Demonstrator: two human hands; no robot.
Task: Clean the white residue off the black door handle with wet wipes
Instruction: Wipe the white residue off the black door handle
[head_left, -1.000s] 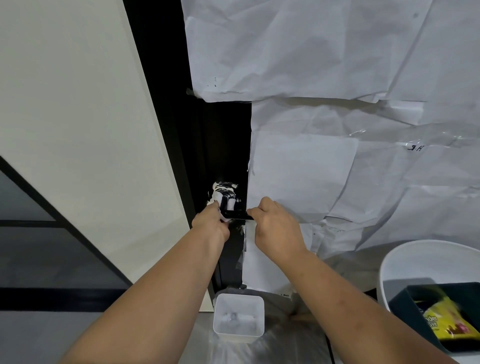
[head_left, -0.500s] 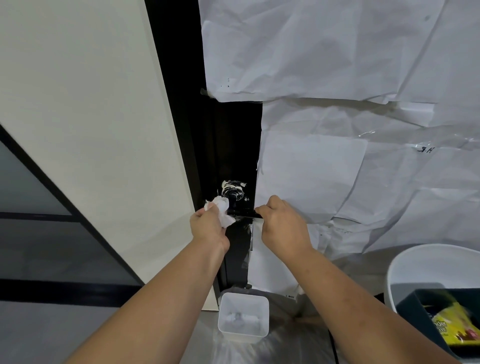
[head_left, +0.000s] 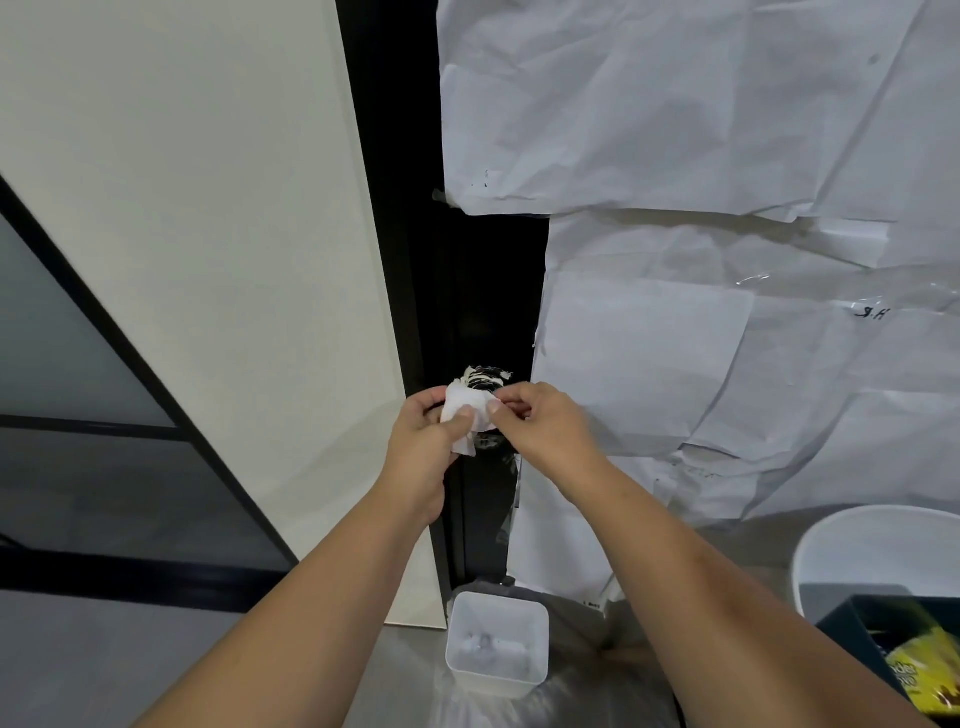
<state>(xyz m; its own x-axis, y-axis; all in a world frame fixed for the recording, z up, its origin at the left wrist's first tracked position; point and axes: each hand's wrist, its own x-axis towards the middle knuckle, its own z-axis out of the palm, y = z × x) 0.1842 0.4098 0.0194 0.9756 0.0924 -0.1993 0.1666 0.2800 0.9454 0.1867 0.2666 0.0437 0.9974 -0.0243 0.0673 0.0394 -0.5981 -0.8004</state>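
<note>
Both hands meet on the wipe

The right hand (head_left: 540, 426) has left the door handle (head_left: 485, 379) and now pinches the wet wipe (head_left: 467, 413) with the left hand (head_left: 423, 441).

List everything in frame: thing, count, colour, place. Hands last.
wet wipe: 1, white, crumpled, held in front of the handle
door handle: 1, black, white residue smeared on it, mostly hidden behind the hands
door edge: 1, black, centre
paper sheets: several, white, creased, covering the door at right
wall panel: 1, off-white, left
small tub: 1, white, on the floor below
round bin: 1, white, bottom right
left hand: 1, grips the wipe
right hand: 1, fingers pinch the wipe
</note>
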